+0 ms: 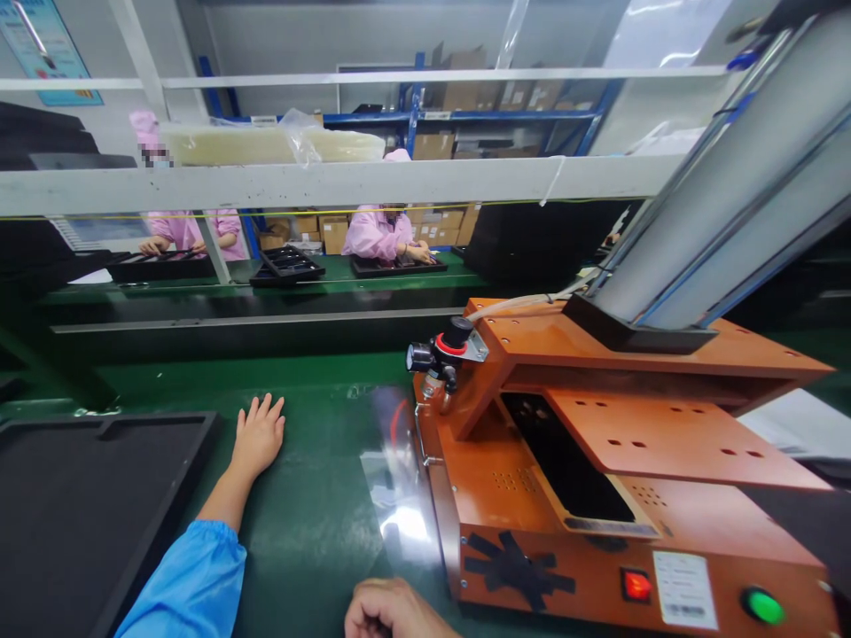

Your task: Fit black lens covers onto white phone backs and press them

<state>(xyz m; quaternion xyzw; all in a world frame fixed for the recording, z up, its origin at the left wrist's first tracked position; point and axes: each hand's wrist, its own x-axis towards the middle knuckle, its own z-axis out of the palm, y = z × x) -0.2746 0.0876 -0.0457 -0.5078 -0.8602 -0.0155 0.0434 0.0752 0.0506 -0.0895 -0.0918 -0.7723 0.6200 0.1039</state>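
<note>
Left hand point(259, 434) lies flat, fingers spread, arm outstretched in a blue sleeve; right hand point(389, 611) is curled into a loose fist.

Clear film sheet point(399, 496): flat on the green belt, glossy with glare, long edge against the orange press point(598, 496), probably tucked slightly under it. Black tray point(80, 505) (shallow, matte) flat at far left, apparently empty.

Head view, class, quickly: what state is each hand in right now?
Left hand: open, flat on the green belt surface, holding nothing.
Right hand: curled shut by the orange metal machine; contents cannot be told.
</note>
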